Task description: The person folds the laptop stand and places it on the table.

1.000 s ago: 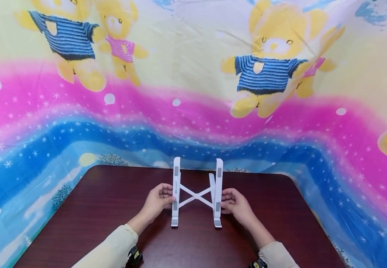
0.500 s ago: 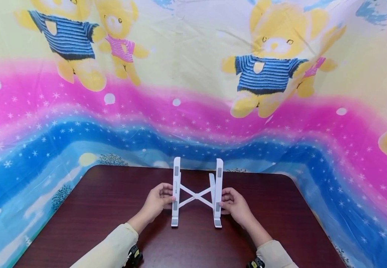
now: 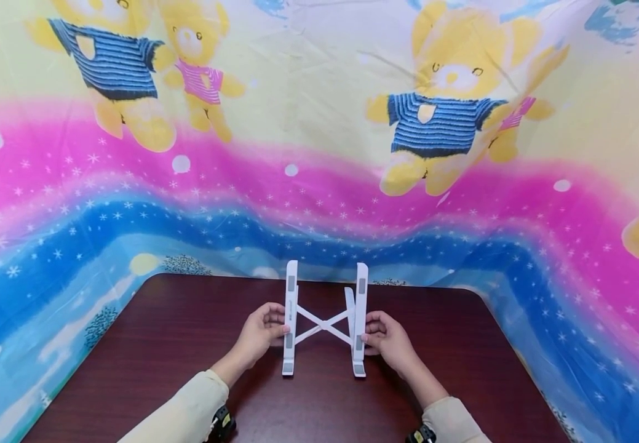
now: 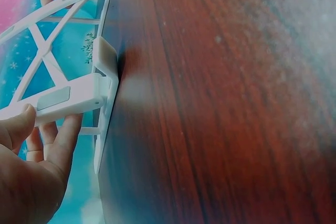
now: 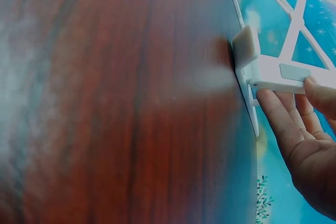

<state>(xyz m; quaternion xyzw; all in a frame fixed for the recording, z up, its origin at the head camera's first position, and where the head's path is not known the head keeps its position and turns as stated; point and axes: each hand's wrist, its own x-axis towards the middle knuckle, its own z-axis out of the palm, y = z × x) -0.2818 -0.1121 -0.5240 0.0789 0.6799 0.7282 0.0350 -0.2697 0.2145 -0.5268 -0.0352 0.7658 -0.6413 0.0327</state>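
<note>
Lower centre of frame: left hand [image 3: 258,330], right hand [image 3: 390,339] pinch white stand [image 3: 325,324] at opposite sides; best match pressure evenly

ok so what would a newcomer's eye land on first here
Probably the yellow teddy bears printed on the bright cloth behind the dark red table, across the top of the head view. Next, likely the white X-braced stand on that table, with the left hand pinching its left bar and the right hand its right bar.

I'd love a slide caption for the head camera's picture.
Left hand and right hand grip opposite sides of a white X-braced stand on a dark table, before a teddy-bear backdrop.
</note>
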